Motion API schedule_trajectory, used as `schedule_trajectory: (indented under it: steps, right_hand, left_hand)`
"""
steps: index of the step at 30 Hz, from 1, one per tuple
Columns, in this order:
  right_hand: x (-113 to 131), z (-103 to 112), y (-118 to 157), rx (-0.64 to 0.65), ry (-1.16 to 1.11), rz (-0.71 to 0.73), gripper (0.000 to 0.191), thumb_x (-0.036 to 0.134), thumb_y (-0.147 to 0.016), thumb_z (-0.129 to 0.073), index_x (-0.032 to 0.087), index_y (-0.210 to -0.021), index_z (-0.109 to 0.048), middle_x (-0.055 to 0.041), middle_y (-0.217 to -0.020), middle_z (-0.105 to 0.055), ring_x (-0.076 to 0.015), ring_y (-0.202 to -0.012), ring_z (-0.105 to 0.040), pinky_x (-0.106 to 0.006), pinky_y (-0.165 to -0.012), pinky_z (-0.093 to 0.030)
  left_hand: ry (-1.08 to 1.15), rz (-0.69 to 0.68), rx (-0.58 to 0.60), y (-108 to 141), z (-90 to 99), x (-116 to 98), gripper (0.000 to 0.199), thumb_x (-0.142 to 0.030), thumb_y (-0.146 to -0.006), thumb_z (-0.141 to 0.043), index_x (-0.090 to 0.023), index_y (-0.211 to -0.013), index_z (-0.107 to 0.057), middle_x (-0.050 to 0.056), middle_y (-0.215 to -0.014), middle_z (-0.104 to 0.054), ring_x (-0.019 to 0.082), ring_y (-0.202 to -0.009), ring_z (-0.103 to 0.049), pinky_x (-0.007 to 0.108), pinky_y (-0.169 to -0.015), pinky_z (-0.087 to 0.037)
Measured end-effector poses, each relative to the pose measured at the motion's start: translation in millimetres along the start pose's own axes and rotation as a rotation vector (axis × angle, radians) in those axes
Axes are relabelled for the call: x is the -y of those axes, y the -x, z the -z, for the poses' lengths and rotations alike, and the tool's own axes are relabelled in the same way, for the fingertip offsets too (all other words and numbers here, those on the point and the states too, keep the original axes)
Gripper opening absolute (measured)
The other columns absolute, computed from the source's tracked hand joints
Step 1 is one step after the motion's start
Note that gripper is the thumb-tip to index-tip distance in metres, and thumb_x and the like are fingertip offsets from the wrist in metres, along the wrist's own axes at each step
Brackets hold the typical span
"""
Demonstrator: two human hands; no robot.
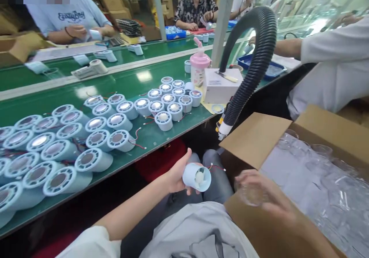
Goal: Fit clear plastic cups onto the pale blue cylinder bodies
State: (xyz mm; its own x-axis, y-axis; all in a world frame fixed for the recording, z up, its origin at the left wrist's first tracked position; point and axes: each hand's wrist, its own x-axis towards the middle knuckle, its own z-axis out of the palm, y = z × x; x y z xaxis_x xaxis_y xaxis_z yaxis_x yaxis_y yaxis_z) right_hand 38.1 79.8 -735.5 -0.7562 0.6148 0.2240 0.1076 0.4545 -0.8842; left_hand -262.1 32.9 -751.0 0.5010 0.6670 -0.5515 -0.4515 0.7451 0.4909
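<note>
My left hand (176, 175) is closed round a light blue fan housing (188, 176) above my lap. The open end of the housing faces right and shows a white hub and blades, and thin red wires with a small white plug stick out behind it. My right hand (269, 192), partly blurred, grips a clear plastic cup (252, 195) by the near edge of the cardboard box (253, 135). Inside that box lie many similar clear plastic pieces (343, 196) on a white liner.
Rows of light blue housings (95, 160) stand on the green bench (161, 143). A black corrugated hose (266, 39) arches over the bench edge, near a white box (220, 85) and a pink drinking cup (200, 62). Co-workers sit across the bench and at the right.
</note>
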Motion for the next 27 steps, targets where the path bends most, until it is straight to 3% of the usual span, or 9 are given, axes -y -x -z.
schedule_trajectory:
  steps: [1,3,5,7,11,14,18,23,27]
  right_hand:
    - [5.7,-16.9,-14.9,0.095,0.182,0.005,0.043,0.046,-0.090,-0.051,0.033,-0.131,-0.055,-0.0133,-0.127,-0.056,-0.0352,-0.114,-0.058,-0.052,-0.090,-0.051]
    - [14.3,-43.2,-37.2,0.126,0.518,0.089,0.049,0.033,-0.091,-0.054,0.032,-0.140,-0.048,-0.0157,-0.129,-0.054,-0.0348,-0.110,-0.057,-0.052,-0.084,-0.052]
    - [18.5,-59.0,-52.3,0.058,0.769,0.131,0.050,0.024,-0.090,-0.055,0.029,-0.139,-0.050,-0.0185,-0.128,-0.053,-0.0354,-0.104,-0.058,-0.051,-0.077,-0.053]
    - [19.2,-65.6,-62.8,0.042,0.848,0.098,0.043,0.019,-0.086,-0.059,0.025,-0.128,-0.060,-0.0192,-0.133,-0.051,-0.0355,-0.101,-0.058,-0.049,-0.073,-0.055]
    - [19.5,-62.4,-73.8,0.213,0.607,-0.003,0.017,0.012,-0.077,-0.069,0.023,-0.090,-0.070,-0.0113,-0.134,-0.051,-0.0317,-0.110,-0.056,-0.041,-0.078,-0.055]
    - [24.6,-56.9,-76.7,0.248,0.343,-0.144,0.007,0.021,-0.082,-0.068,0.022,-0.075,-0.066,-0.0075,-0.129,-0.053,-0.0278,-0.117,-0.053,-0.039,-0.088,-0.051]
    - [33.0,-56.9,-77.7,0.155,0.131,-0.240,0.023,0.037,-0.092,-0.054,0.023,-0.078,-0.066,-0.0057,-0.123,-0.056,-0.0240,-0.115,-0.055,-0.038,-0.094,-0.045]
    - [33.8,-64.0,-75.8,0.086,0.117,-0.223,0.023,0.030,-0.091,-0.051,0.021,-0.075,-0.064,-0.0057,-0.120,-0.058,-0.0216,-0.105,-0.060,-0.034,-0.087,-0.046]
    - [27.9,-65.7,-77.2,0.023,-0.004,-0.324,0.024,0.023,-0.082,-0.053,0.019,-0.060,-0.063,-0.0067,-0.110,-0.061,-0.0216,-0.097,-0.061,-0.028,-0.069,-0.047]
  left_hand:
    - [-0.097,-0.010,-0.041,1.7,-0.4,1.4,0.081,-0.081,-0.081,-0.011,-0.014,-0.090,-0.056,0.008,-0.060,-0.065,0.020,-0.041,-0.061,0.020,-0.025,-0.036]
    - [-0.358,-0.063,-0.134,6.6,-3.7,3.1,0.079,-0.081,-0.081,-0.014,-0.015,-0.092,-0.056,0.004,-0.059,-0.059,0.014,-0.037,-0.052,0.019,-0.026,-0.031]
    - [-0.572,-0.122,-0.156,13.8,-9.4,3.8,0.067,-0.075,-0.082,-0.034,-0.015,-0.092,-0.059,0.001,-0.064,-0.056,0.010,-0.041,-0.047,0.018,-0.031,-0.033]
    - [-0.672,-0.178,-0.167,23.3,-16.8,4.2,0.049,-0.062,-0.079,-0.056,-0.015,-0.091,-0.063,0.001,-0.073,-0.056,0.009,-0.050,-0.048,0.018,-0.040,-0.037]
    - [-1.030,-0.455,-0.341,41.9,-31.3,5.5,0.019,-0.035,-0.079,-0.067,-0.020,-0.090,-0.069,0.002,-0.094,-0.056,0.015,-0.081,-0.054,0.024,-0.071,-0.046]
    - [-1.274,-0.677,-0.462,48.1,-35.6,6.7,0.015,-0.030,-0.082,-0.065,-0.021,-0.094,-0.068,0.003,-0.099,-0.057,0.017,-0.090,-0.056,0.029,-0.081,-0.046]
    - [-1.192,-0.830,-0.501,44.3,-28.6,9.7,0.045,-0.044,-0.066,-0.082,-0.020,-0.100,-0.065,0.004,-0.098,-0.056,0.018,-0.089,-0.057,0.030,-0.078,-0.047]
    - [-1.186,-0.881,-0.447,35.8,-11.0,16.5,0.067,-0.052,-0.056,-0.085,-0.024,-0.114,-0.065,0.004,-0.099,-0.053,0.020,-0.092,-0.056,0.036,-0.084,-0.050]
    - [-1.206,-0.911,-0.367,31.2,2.8,21.0,0.074,-0.052,-0.054,-0.086,-0.026,-0.120,-0.064,0.011,-0.128,-0.042,0.026,-0.109,-0.054,0.044,-0.099,-0.047]
